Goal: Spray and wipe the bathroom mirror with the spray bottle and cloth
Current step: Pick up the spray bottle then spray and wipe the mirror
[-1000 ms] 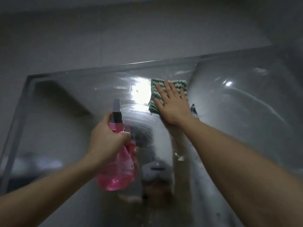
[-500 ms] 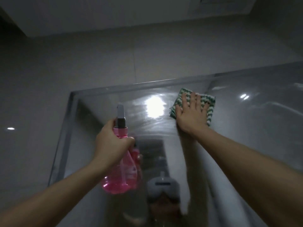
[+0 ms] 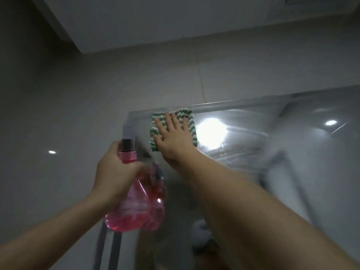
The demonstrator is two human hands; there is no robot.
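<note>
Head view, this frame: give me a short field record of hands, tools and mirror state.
left hand: grips the pink translucent plastic spray bottle by its neck, upright
right hand: fingers spread flat, pressing the green-and-white striped cloth
cloth position: top left corner of the wall mirror
mirror surface: streaky near the light glare

Right hand (image 3: pixel 174 140): flat, pressing green-white cloth (image 3: pixel 187 116) against mirror (image 3: pixel 292 133) top-left corner. Left hand (image 3: pixel 115 172): gripping neck of pink spray bottle (image 3: pixel 126 211), upright, just beside glass.
</note>
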